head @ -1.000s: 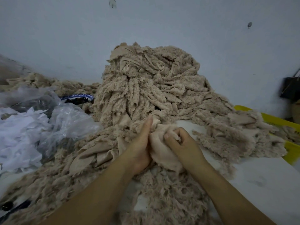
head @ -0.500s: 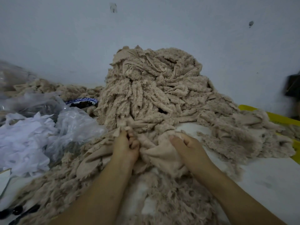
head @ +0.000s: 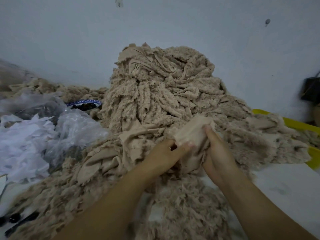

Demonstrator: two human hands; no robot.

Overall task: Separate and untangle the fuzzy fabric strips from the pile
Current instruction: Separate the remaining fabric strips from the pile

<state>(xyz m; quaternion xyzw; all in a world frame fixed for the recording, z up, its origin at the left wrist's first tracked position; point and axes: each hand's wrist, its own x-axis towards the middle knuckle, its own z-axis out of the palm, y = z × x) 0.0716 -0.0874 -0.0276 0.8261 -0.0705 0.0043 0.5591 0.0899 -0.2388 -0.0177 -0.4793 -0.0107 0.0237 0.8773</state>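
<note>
Strips of fuzzy beige fabric lie tangled in a tall pile [head: 164,94] that rises at the far middle of the table [head: 285,187], against the pale wall [head: 155,32], and spreads down to the near edge. Bare white tabletop shows only toward the near right corner. On the table's left side sits a crumpled clear plastic bag [head: 72,129], with white scraps [head: 22,144] lying against it. At the right edge a yellow bin [head: 297,122] shows from beneath the pile's fringe.

Both hands meet at the foot of the pile, just right of the table's middle, close together. The left hand [head: 164,156] pinches a folded strip [head: 192,131], its thumb laid on the smooth backing side; its other fingers are hidden. The right hand [head: 219,153] grips the same strip from the right, fingers curled over its upper edge. The strip stands raised between the two hands, its lower part running down into the tangle.

Behind the bag, at the pile's left foot, a blue-rimmed bowl [head: 84,103] holds something dark. Small black items [head: 15,220], blurred, lie at the near left corner.
</note>
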